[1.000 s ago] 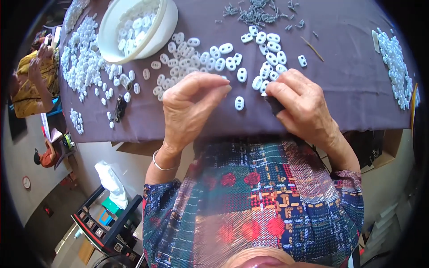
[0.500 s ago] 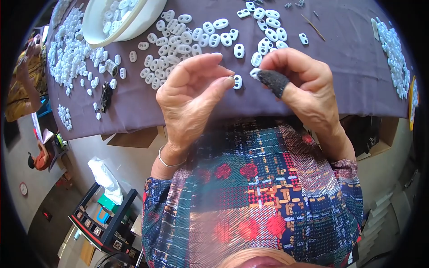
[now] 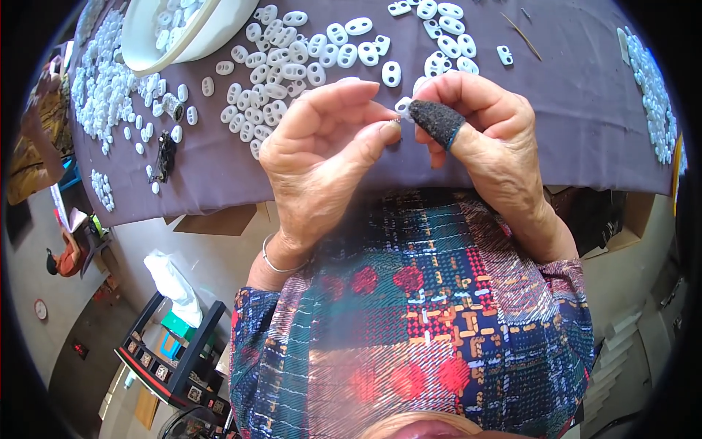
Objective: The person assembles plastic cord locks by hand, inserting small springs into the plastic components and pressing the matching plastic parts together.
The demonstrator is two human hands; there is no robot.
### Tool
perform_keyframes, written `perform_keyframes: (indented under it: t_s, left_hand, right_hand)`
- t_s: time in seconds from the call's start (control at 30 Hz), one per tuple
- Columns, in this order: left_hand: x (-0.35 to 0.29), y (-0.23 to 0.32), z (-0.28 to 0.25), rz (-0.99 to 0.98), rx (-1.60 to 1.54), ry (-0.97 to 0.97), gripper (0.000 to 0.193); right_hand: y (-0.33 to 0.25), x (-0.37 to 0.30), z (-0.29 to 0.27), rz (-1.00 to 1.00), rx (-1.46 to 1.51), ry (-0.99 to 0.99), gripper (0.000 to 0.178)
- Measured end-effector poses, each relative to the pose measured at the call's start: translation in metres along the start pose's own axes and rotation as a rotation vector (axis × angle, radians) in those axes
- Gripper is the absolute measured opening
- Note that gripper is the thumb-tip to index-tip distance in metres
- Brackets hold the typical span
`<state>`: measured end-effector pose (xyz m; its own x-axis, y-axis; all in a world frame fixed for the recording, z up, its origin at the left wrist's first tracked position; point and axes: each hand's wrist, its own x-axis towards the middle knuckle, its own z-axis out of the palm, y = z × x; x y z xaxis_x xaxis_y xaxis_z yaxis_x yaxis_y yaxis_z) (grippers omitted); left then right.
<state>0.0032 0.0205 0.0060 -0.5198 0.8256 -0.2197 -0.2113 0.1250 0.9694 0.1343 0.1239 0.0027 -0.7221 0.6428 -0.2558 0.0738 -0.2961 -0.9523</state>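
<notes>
Pinching a small white plastic piece (image 3: 403,104) between both hands, I hold it raised just above the near edge of the desk (image 3: 585,124), which is covered in a dark purple cloth. My left hand (image 3: 322,157) has its thumb and forefinger pressed together on the piece's left side, the other fingers curled above. My right hand (image 3: 486,128) closes on it from the right, its grip clamped with a dark, rough-textured finger cot (image 3: 436,121) on the thumb pressing against the piece. Most of the piece is hidden by my fingertips, so its shape is hard to tell; it seems to match the oval two-holed white pieces (image 3: 292,66) scattered on the cloth just beyond my hands. A white bowl (image 3: 183,33) holding more of them sits at the far left, beside a heap of smaller white parts (image 3: 102,88). Another strip of white parts (image 3: 651,91) lies along the right edge. A thin bracelet (image 3: 274,262) circles my left wrist.
</notes>
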Motion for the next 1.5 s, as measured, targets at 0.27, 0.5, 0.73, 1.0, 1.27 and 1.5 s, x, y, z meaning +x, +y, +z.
perform_keyframes:
  t_s: [0.27, 0.5, 0.73, 1.0, 1.27, 1.5]
  left_hand:
    - [-0.001, -0.001, 0.003, -0.086, -0.067, 0.043, 0.032]
    - [-0.002, -0.005, 0.004, -0.093, -0.069, 0.061, 0.03]
    - [-0.004, -0.007, 0.006, 0.002, 0.014, 0.086, 0.029]
    - [-0.006, -0.007, 0.004, -0.036, -0.015, 0.076, 0.03]
    - [-0.007, -0.015, 0.005, 0.18, 0.266, 0.089, 0.029]
    - [-0.006, -0.013, 0.005, 0.081, 0.129, 0.062, 0.027]
  right_hand:
    - [0.006, 0.0, 0.001, -0.034, -0.018, 0.011, 0.013]
    - [0.006, -0.002, 0.0, -0.112, -0.168, 0.005, 0.011]
    - [0.001, -0.003, -0.002, -0.081, -0.301, -0.033, 0.014]
    - [0.004, -0.002, 0.0, -0.092, -0.314, -0.022, 0.014]
    - [0.007, 0.002, -0.001, -0.231, -0.457, -0.017, 0.014]
    - [0.008, 0.002, 0.001, -0.224, -0.44, -0.026, 0.018]
